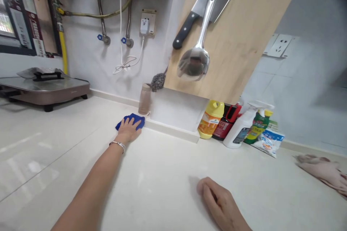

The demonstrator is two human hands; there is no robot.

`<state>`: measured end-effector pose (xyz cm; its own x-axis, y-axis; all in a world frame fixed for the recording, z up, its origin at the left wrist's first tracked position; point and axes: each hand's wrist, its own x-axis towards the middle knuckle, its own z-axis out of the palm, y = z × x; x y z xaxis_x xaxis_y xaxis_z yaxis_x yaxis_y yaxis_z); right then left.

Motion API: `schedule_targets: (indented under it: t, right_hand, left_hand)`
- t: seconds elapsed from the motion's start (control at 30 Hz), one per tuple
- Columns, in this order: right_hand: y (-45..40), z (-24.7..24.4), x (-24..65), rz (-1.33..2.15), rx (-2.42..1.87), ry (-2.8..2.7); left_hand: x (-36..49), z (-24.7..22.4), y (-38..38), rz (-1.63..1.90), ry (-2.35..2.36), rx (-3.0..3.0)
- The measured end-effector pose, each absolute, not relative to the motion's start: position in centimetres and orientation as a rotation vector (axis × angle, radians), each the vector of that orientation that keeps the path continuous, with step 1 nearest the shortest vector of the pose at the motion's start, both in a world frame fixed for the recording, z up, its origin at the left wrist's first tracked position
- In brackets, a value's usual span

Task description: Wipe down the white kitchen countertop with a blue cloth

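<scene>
My left hand [129, 131], with a bracelet at the wrist, lies with spread fingers on a folded blue cloth [139, 119]. The cloth rests on the white counter [157, 173], just in front of a brownish bottle [144, 99] by the wall. My right hand [217, 200] is at the lower right, over or on the counter. Its fingers are curled in, and nothing shows in them.
An electric pan [46, 92] sits at the left. Cleaning bottles, including a yellow one [210, 120] and a white sprayer [238, 130], stand under a wooden board [241, 25] with hanging utensils. A pinkish cloth [322, 171] lies far right.
</scene>
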<state>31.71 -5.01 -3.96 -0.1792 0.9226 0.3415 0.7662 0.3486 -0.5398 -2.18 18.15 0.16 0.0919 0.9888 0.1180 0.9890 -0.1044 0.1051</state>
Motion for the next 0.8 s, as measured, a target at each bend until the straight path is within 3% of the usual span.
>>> schedule_targets:
  t: [0.23,0.47,0.8]
  right_hand:
    - [-5.1,-3.3,31.8,0.364,-1.476,-1.988]
    - [-5.4,-3.7,32.9,0.261,-1.423,-2.028]
    - [-10.2,1.1,28.7,-0.034,-0.646,-2.231]
  left_hand:
    - [-1.9,0.3,21.3,-0.254,-2.114,-2.320]
    - [-7.1,0.6,19.4,-0.209,-2.209,-2.223]
    - [-12.6,1.0,11.4,-0.151,-2.452,-1.885]
